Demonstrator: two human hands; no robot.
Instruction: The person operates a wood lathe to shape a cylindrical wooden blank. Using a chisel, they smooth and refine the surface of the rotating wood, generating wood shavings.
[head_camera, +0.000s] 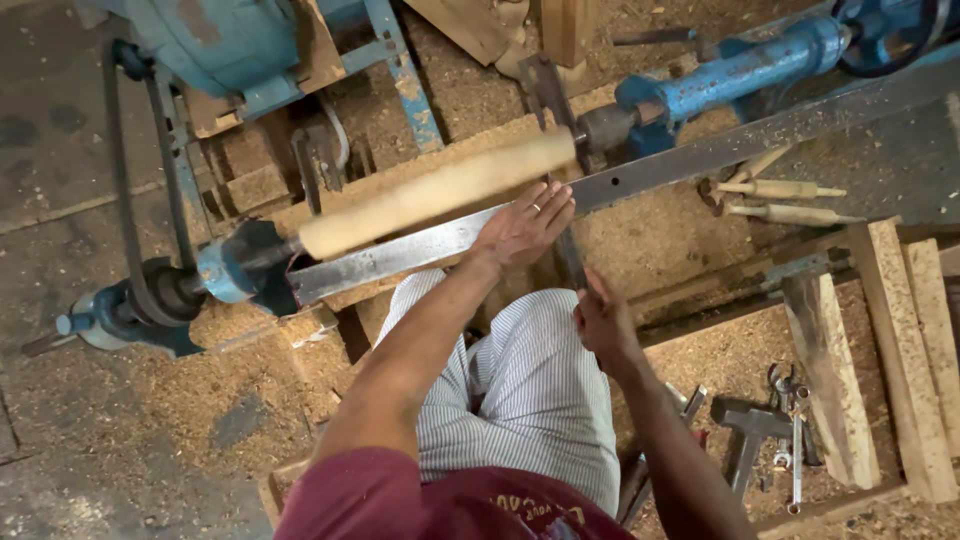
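Pale wood rod (437, 192) sits on a lathe, long axis running diagonal: lower-left end at the blue drive head (232, 270), upper-right end at the blue tailstock (735, 72). Rod looks smooth & a bit blurred.

Just below it & parallel, a flat metal rest bar (400, 255) runs the same diagonal, lower left to upper right.

Left hand (525, 228) lies palm-down on the bar, fingers stretched out flat & together, tips pointing up-right toward the rod's right end. Not gripping anything, just pressed on the bar; fingertips just beside the rod, can't tell if touching. Ring on one finger. Left arm reaches fwd from lower centre, elbow slightly bent.

Right hand (603, 322) is lower & to the right, fist closed around a thin dark tool shaft (571, 258) that runs up from the fist toward the bar near the left hand. Tool tip hidden behind the hand/bar. Right forearm comes up from the bottom right.

Rod is above & left of both hands.

Sawdust (660, 235) all over the bench & floor. Two turned wooden pegs (785, 200) lie right of the bar. Hammer (748, 425) & wrenches (790, 420) on the floor at lower right. Striped trousers (530, 385) below the hands.
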